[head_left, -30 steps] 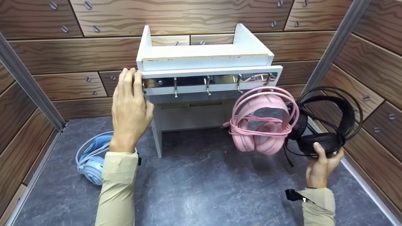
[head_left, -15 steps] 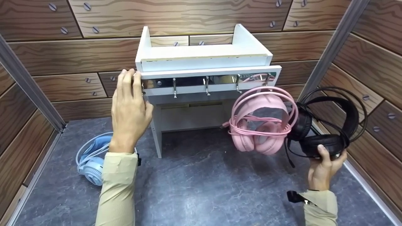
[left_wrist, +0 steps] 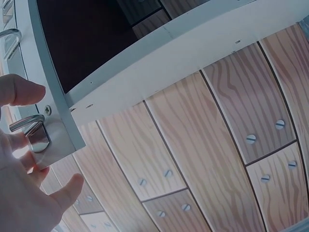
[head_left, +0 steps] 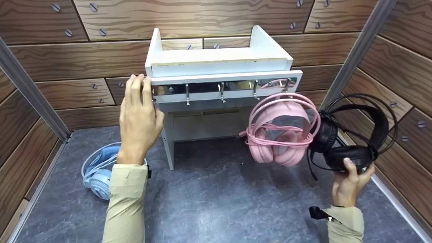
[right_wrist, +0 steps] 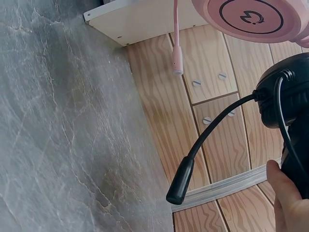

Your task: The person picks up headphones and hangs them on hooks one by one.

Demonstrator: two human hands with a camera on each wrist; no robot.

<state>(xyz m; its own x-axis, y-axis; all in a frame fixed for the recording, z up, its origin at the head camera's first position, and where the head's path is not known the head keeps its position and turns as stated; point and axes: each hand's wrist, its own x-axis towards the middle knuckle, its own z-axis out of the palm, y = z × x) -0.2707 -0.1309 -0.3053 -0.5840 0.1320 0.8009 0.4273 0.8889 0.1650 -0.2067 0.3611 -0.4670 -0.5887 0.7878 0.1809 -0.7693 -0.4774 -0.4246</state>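
With the black headset [head_left: 347,155] this close to the pink headset [head_left: 289,138], I'd go slow and watch the mic [right_wrist: 181,181], since it sticks out and could easily snag the pink cord [head_left: 276,144]. Can't tell if the two headsets touch. Light, steady pressure on the rack [head_left: 206,98] should stop it shifting if you bump it. Your right hand [head_left: 351,184] has the black headset gripped from below, up over the desk [head_left: 216,202] near its right edge. Your left hand [head_left: 138,123] isn't clenched: fingers mostly straight, laid on the rack's left end. Pink hangs at the right end; the blue headset [head_left: 101,182] sits near the desk's left edge.
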